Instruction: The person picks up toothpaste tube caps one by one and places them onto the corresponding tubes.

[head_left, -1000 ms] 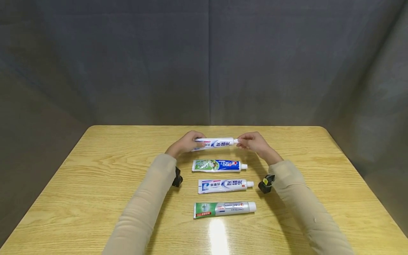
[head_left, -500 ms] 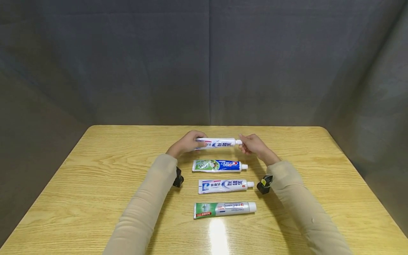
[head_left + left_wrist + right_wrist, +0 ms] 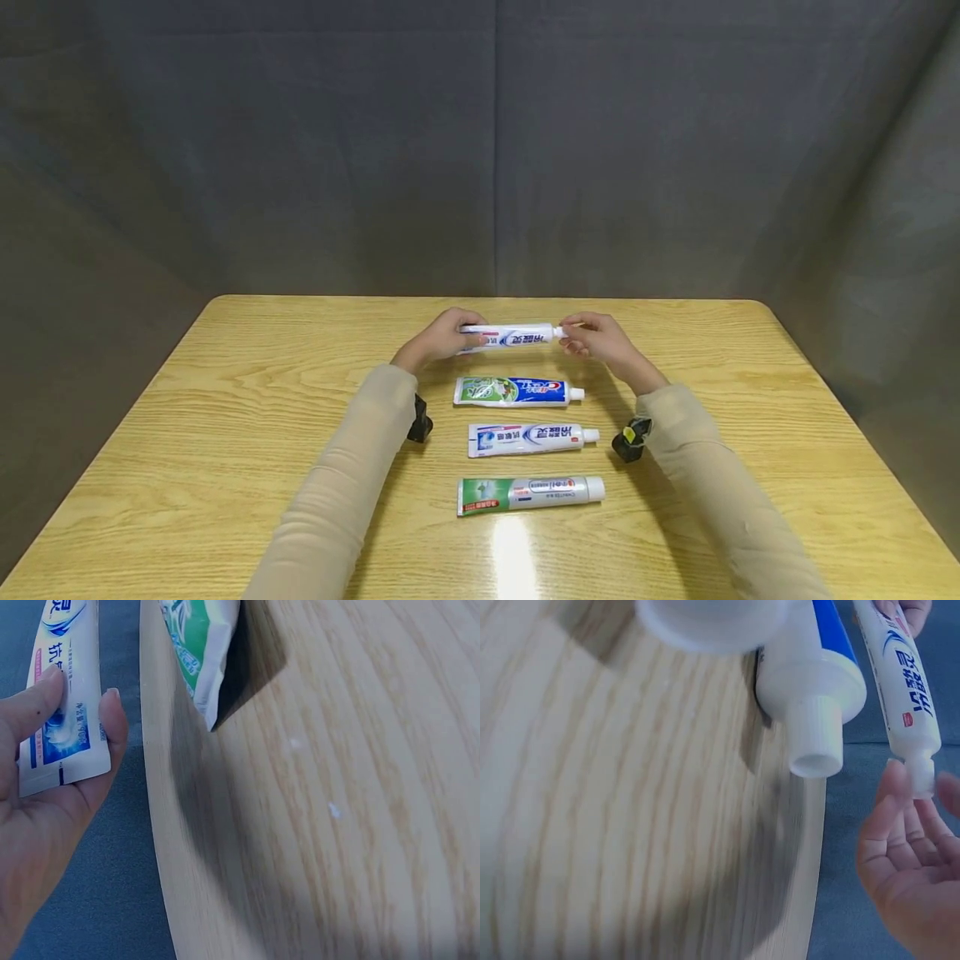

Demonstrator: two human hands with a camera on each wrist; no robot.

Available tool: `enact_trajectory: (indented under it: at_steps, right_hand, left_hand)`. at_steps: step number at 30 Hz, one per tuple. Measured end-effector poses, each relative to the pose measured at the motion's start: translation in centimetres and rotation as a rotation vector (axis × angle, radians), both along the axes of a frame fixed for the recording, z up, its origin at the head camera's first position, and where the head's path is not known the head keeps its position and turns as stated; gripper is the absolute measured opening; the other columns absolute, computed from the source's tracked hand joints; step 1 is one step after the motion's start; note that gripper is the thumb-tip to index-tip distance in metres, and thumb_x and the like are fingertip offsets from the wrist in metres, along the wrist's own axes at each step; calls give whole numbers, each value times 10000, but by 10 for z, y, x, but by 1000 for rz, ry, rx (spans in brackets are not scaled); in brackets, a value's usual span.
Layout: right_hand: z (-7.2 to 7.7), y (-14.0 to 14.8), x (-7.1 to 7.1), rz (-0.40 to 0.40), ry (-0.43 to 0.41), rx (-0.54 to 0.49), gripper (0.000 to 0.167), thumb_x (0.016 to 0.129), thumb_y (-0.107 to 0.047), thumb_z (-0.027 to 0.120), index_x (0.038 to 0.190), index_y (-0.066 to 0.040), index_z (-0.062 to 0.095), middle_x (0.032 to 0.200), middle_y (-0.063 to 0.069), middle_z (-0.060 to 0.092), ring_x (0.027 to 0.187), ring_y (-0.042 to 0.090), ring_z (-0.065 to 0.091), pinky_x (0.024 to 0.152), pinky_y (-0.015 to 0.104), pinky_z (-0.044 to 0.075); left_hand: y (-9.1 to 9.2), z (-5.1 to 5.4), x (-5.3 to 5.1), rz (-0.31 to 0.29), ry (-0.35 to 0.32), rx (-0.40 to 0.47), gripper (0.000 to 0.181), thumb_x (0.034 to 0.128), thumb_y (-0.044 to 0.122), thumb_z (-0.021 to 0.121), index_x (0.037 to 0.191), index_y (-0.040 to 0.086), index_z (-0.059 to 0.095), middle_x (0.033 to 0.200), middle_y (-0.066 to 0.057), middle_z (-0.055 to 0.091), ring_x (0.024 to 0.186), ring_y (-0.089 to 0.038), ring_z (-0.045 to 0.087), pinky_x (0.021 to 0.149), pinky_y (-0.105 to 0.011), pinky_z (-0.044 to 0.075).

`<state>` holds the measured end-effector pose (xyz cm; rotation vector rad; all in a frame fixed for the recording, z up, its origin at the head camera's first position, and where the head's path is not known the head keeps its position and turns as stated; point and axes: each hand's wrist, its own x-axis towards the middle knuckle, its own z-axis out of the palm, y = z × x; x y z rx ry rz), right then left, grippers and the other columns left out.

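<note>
Above the table's far side, a white-and-blue toothpaste tube [image 3: 517,336] is held level between both hands. My left hand [image 3: 444,335] grips its flat crimped end, thumb on the printed face; the left wrist view shows this hold on the tube [image 3: 71,712] closely. At the other end, the thumb and fingers of my right hand [image 3: 600,340] are round the small white cap [image 3: 920,778]. The cap sits at the tube's neck. Below the hands lies a green-and-blue toothpaste tube [image 3: 513,392], its cap pointing right.
Closer to the front lie a second white-and-blue toothpaste tube [image 3: 525,439] and a green-and-silver toothpaste tube [image 3: 532,495], in a rough column with the green-and-blue one. The wooden table [image 3: 262,400] has a dark grey curtain [image 3: 360,167] behind it.
My right hand's fingers shift and turn slightly about the cap, its wrist rotating a little. The left hand and the held tube stay nearly still. The tubes on the table have not moved.
</note>
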<state>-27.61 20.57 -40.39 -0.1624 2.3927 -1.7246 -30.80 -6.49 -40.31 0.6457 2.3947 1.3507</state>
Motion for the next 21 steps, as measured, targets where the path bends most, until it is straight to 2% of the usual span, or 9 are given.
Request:
enact_trajectory:
  at_steps: [3, 9, 14, 21]
  right_hand:
    - [-1, 3, 1, 20, 15, -31, 292, 911, -23, 504, 1164, 118, 468, 961, 237, 620, 761, 187, 614, 736, 359, 488]
    - [-4, 5, -1, 31, 28, -63, 260, 915, -15, 504, 1086, 180, 505, 784, 68, 662, 677, 97, 614, 677, 297, 501]
    - [-3, 4, 1, 20, 36, -8, 319, 950, -111, 478, 1008, 194, 553, 687, 42, 626, 588, 80, 564, 624, 292, 500]
    - [-1, 0, 1, -16, 14, 65, 485, 969, -270, 439, 864, 184, 576, 553, 41, 542, 469, 94, 463, 494, 271, 419]
  left_hand:
    - [-1, -2, -1, -1, -13, 12, 144, 889, 41, 566, 1012, -5, 624, 953, -126, 611, 721, -223, 555, 640, -379, 503]
    - [0, -4, 0, -5, -11, 16, 130, 887, 31, 565, 993, 1, 634, 945, -119, 622, 718, -170, 549, 654, -399, 505]
    - [1, -2, 2, -3, 6, 1, 134, 887, 36, 567, 998, 7, 637, 950, -111, 624, 749, -169, 547, 678, -409, 506]
    - [2, 0, 4, -3, -9, 20, 123, 888, 32, 563, 985, 8, 635, 947, -111, 622, 755, -176, 542, 697, -429, 503]
